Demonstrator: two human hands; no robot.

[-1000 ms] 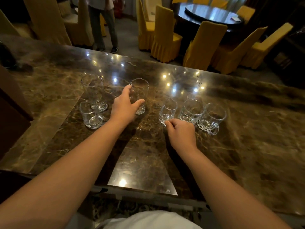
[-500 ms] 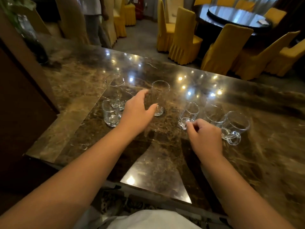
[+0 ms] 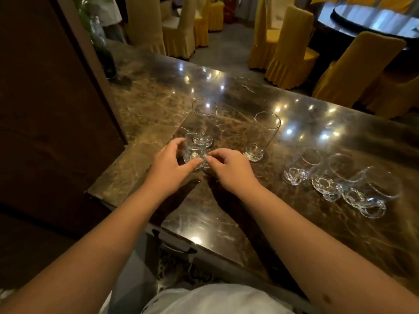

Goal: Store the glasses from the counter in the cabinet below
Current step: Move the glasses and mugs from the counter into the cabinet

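Left hand [image 3: 169, 163] wraps small glass [image 3: 193, 151], thumb and fingers curled round it. Right hand [image 3: 229, 167] pinches same glass from right side. Small glass stands on bench [image 3: 226, 225], near left end. Tall glass [image 3: 203, 123] just behind. Another tall glass [image 3: 263, 135] to right. Three mugs [image 3: 337, 177] further right. Yellow chairs [image 3: 290, 48] far back.

marble counter [image 3: 226, 223] bears six clear glasses [image 3: 263, 137] and a bottle [image 3: 106, 57].

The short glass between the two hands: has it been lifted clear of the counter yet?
No. The short glass stands on the marble counter, with the left hand and right hand closing around it.
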